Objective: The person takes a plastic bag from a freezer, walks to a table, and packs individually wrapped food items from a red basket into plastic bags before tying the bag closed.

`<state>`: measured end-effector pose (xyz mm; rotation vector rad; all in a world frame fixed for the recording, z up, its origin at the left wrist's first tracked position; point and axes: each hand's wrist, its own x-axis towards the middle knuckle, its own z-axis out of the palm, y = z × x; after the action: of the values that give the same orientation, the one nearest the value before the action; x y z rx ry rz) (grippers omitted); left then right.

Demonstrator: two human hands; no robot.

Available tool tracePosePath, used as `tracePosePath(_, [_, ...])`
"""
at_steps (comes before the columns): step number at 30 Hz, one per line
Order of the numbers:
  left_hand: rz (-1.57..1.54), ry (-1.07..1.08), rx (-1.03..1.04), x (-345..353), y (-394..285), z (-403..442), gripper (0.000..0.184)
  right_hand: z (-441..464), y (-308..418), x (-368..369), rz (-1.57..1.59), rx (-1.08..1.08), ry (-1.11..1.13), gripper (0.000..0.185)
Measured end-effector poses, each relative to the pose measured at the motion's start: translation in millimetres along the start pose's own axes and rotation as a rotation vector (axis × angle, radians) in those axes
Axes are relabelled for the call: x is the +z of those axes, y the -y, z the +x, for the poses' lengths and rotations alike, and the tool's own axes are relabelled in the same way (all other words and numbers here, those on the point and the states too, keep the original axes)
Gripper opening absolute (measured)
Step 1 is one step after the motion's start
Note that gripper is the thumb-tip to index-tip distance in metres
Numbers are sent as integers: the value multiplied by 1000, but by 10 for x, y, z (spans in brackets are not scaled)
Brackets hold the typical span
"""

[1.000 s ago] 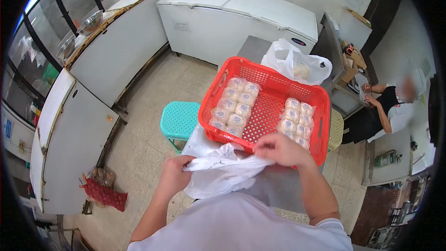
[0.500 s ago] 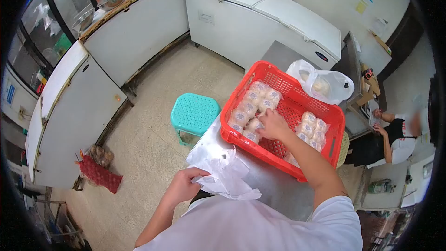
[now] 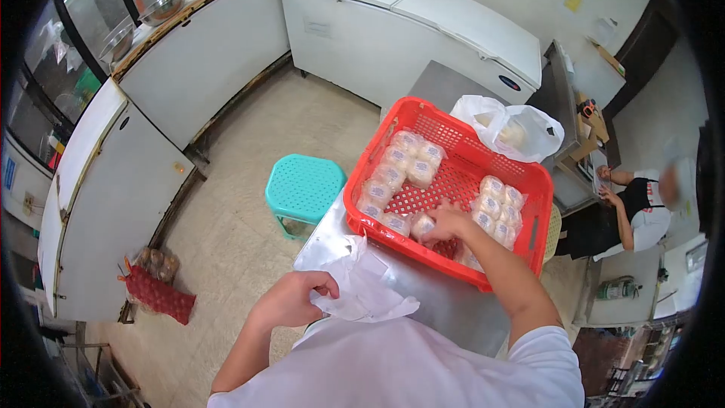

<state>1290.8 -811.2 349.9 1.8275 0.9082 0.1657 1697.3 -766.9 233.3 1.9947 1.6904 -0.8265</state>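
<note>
My left hand pinches the edge of a crumpled white plastic bag, which hangs in front of my shirt over the steel table. Inside the red plastic crate, my right hand is closed on a small clear-wrapped pack of buns, pale and round with printed labels. My fingers cover part of this pack. More packs of buns line the crate's left side. Another group of packs lies along the right side, partly behind my right forearm.
The crate rests on a steel table. A white bag with round pale contents sits at its far rim. A turquoise stool stands left, a chest freezer behind. A co-worker is at the far right. A red mesh sack lies on the floor.
My right hand has moved toward the crate's near middle, and the pack under it has come right with it, beside the left group. My left hand still holds the bag. The view has shifted slightly.
</note>
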Motion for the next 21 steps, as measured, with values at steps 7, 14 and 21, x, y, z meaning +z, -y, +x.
tracePosePath(7, [-124,-235,19,95,36,296,17,-54,-473,117,476,-129,29,75])
tracePosePath(14, [-212,-298,-96,82,-201,663,25,-1372,-62,17,1930,-962,-48,67])
tracePosePath(21, [-556,-189,-281,39,-693,421,29,-1450,1283,745,1836,-937,320,58])
